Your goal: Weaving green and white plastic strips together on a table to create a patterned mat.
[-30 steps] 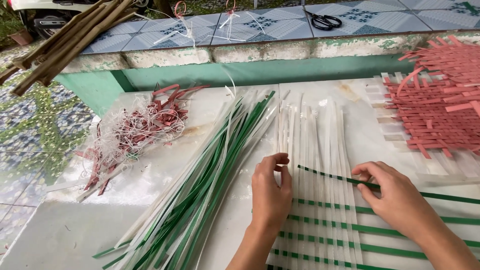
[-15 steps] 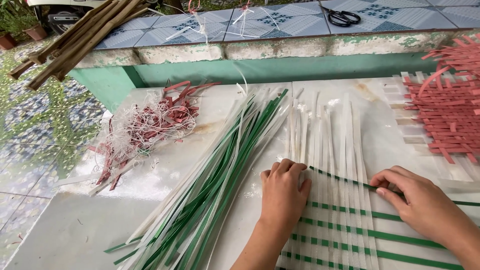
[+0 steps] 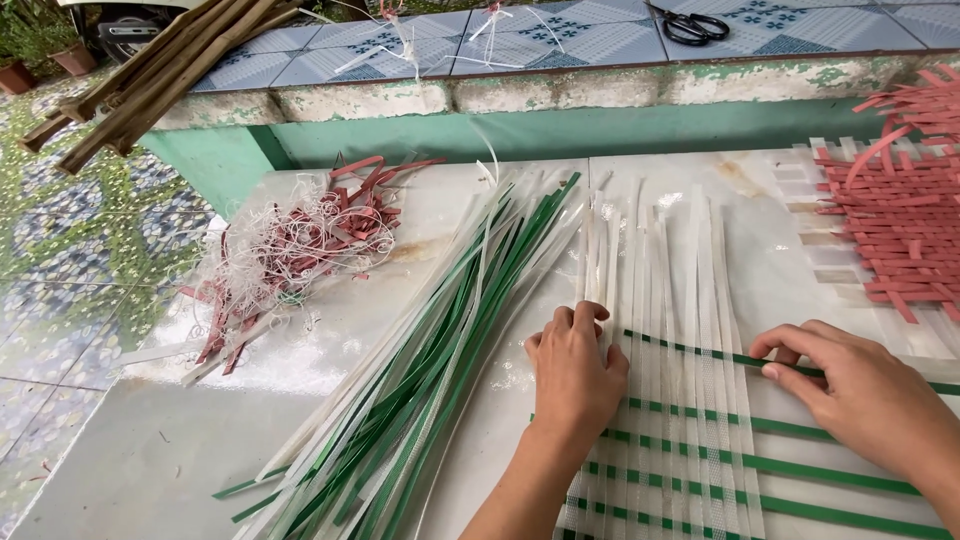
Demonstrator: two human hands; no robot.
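A half-woven mat of clear upright strips [image 3: 660,300] and green cross strips [image 3: 700,455] lies on the white floor. My left hand [image 3: 575,372] rests palm down on the mat's left edge, fingers curled over the clear strips. My right hand [image 3: 860,395] pinches the topmost green cross strip [image 3: 700,350] near its right end, holding it flat against the weave.
A loose bundle of green and clear strips [image 3: 430,360] lies to the left of the mat. A heap of red offcuts and white threads [image 3: 290,245] sits further left. A red woven mat [image 3: 900,225] is at the right. Scissors [image 3: 690,25] lie on the tiled ledge, wooden sticks [image 3: 150,80] lean at upper left.
The view has shifted, so the mat sits lower and more to the right. My left hand stays on the mat's left edge while my right hand keeps hold of the top green strip.
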